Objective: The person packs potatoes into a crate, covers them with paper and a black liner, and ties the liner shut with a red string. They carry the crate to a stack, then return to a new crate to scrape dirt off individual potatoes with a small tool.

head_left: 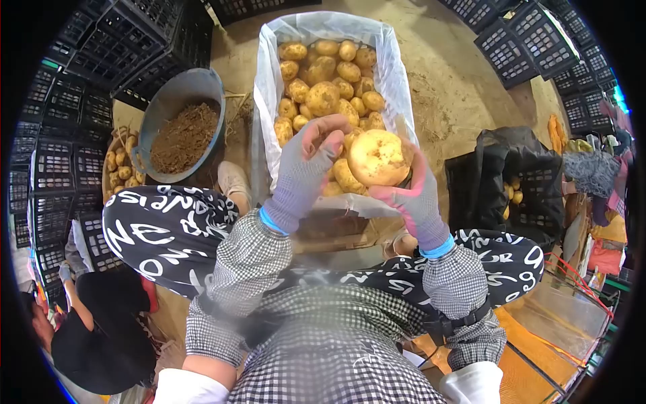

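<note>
My right hand (418,195), in a grey glove with pink fingers, is closed around a large pale potato (377,157). Brown specks of soil mark the potato's skin. Between it and my right palm is a dark sliver that I cannot make out. To the left of this potato is my gloved left hand (303,165). Its fingers are loosely curled, with a gap to the thumb and nothing visible in them. Both hands are above a crate lined with white plastic sheet (269,94), which holds many soil-marked potatoes (323,98).
At the left stands a blue-grey tub (219,91) of soil and debris, beside a container of potatoes (121,165). Black crates (145,34) are stacked around the edges. A black-lined crate (481,172) is at the right. Another person (101,330) is at lower left.
</note>
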A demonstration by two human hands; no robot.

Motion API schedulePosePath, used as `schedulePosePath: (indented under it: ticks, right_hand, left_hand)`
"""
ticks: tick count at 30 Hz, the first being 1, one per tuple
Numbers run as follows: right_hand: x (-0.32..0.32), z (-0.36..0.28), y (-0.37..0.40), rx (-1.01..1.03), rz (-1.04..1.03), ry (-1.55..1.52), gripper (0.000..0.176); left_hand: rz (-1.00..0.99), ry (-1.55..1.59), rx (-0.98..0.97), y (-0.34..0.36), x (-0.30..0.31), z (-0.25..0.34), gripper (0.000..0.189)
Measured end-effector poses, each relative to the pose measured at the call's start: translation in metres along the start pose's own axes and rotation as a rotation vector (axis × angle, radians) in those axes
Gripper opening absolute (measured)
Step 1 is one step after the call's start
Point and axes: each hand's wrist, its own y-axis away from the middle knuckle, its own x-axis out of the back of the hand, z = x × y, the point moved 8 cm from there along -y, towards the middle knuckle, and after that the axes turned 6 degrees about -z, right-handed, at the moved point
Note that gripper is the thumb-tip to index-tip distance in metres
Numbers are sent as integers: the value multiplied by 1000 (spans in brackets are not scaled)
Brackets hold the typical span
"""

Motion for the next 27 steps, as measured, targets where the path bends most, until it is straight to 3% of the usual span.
schedulePosePath:
  ticks: [8,11,14,17,20,23,26,27]
  right_hand:
    - [-3,6,-9,23,-39,59,89]
    - [-13,-1,-12,67,-121,152,75]
    - [-10,6,-15,36,-33,149,52]
    - [-4,20,-16,89,85,254,32]
    - [0,22,-24,181,69,345,25]
    - [-6,4,-28,390,-17,640,27]
    - [27,37,-38,-31,46,222,38]
    - [25,31,-40,-17,49,225,41]
  left_hand:
    - [-137,-1,25,8,-12,8,53]
    - [-234,312,270,13,-25,-19,64]
    - [-235,427,195,18,-32,-39,75]
    - [-213,424,262,26,-39,-44,78]
    - [-250,350,270,23,-39,-38,80]
    - [-239,378,256,25,-38,-38,82]
    - [-256,431,270,27,-36,-29,78]
    - [-264,445,271,26,-35,-25,76]
